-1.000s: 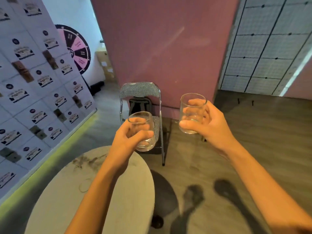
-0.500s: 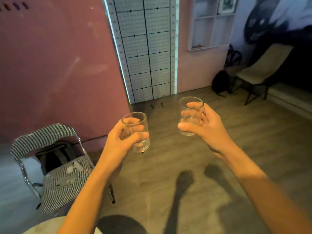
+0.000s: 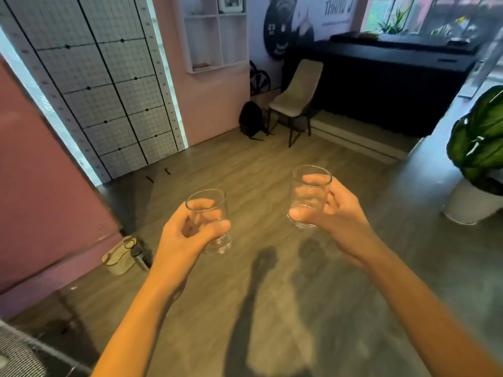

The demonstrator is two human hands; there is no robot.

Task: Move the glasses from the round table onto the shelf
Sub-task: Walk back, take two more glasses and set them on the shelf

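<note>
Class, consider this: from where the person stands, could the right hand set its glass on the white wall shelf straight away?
Probably not yet. The right hand is shut on its glass, but the white wall shelf hangs well across the room. Open wooden floor lies between, so the way looks free for walking closer.

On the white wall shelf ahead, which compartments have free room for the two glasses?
On the white shelf, the lower-right compartment looks bare. The lower-left holds something small at its bottom; a framed picture fills the upper-right. Each hand holds one glass.

Both my bare forearms reach forward, my left hand [image 3: 187,235] and right hand [image 3: 337,213] each curled closed around something, thumbs in front, fingers wrapped behind.
</note>
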